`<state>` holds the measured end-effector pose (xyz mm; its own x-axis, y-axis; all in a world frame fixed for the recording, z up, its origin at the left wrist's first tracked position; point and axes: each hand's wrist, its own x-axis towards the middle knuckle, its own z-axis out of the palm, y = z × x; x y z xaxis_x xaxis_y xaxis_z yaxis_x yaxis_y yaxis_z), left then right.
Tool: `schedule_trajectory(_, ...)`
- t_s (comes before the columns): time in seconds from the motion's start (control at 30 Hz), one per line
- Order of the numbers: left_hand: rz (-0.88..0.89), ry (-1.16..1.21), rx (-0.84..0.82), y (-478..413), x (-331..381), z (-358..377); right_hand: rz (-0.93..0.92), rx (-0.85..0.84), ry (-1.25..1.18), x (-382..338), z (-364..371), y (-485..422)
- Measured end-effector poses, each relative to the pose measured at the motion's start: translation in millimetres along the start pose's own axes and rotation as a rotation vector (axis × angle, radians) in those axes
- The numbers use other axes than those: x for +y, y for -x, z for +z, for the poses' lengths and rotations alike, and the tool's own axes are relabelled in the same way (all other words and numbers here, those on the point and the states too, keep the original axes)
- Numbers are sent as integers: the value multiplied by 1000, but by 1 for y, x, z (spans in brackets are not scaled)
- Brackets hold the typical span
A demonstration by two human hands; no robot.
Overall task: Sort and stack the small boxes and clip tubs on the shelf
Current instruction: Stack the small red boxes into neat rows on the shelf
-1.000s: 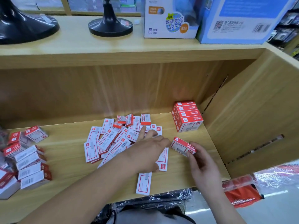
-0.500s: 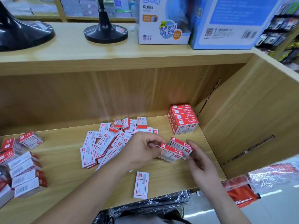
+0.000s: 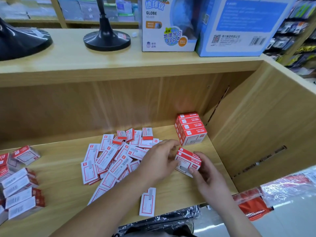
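Many small red and white boxes [image 3: 116,158] lie in a loose heap in the middle of the wooden shelf [image 3: 68,189]. A neat block of the same boxes [image 3: 190,128] stands stacked at the back right corner. My right hand [image 3: 205,173] holds two small boxes [image 3: 188,159] pressed together, just in front of that block. My left hand [image 3: 159,159] touches their left side with its fingertips. One single box [image 3: 147,201] lies alone near the shelf's front edge.
Larger red and white boxes [image 3: 20,194] lie stacked at the left end of the shelf. The wooden side wall [image 3: 256,125] closes the shelf on the right. On the top board stand two black lamp bases [image 3: 106,38] and globe cartons [image 3: 168,24].
My left hand picked a box from the heap and brought it right against the box in my right hand; both boxes now sit together. The view moved closer and a little lower.
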<state>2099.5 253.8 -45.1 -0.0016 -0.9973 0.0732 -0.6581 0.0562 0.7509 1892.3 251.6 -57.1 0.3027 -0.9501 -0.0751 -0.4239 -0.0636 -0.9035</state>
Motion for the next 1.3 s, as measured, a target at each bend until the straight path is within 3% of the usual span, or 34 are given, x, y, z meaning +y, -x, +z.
schedule_trajectory(0.2,116,-31,-127,-3,-6,-2,-5,-23,13,4,1,-1)
schedule_trajectory(0.3,123,0,-36,0,-8,-16,-17,43,-32,-5,5,-8)
schedule_trajectory(0.47,-14,-32,275,-25,-23,-60,-51,160,17,-30,6,-32)
schedule_trajectory(0.6,-9,-136,283,-54,-27,-59,-70,128,-28,-41,8,-47)
schedule_trajectory(0.87,-138,-121,278,-77,-45,-33,12,75,-63,-22,8,-53)
schedule_trajectory(1.1,-24,-515,392,-67,-54,-34,13,19,42,-22,20,-57)
schedule_trajectory(1.3,-92,-727,307,-72,-53,-36,33,-35,118,-16,20,-61)
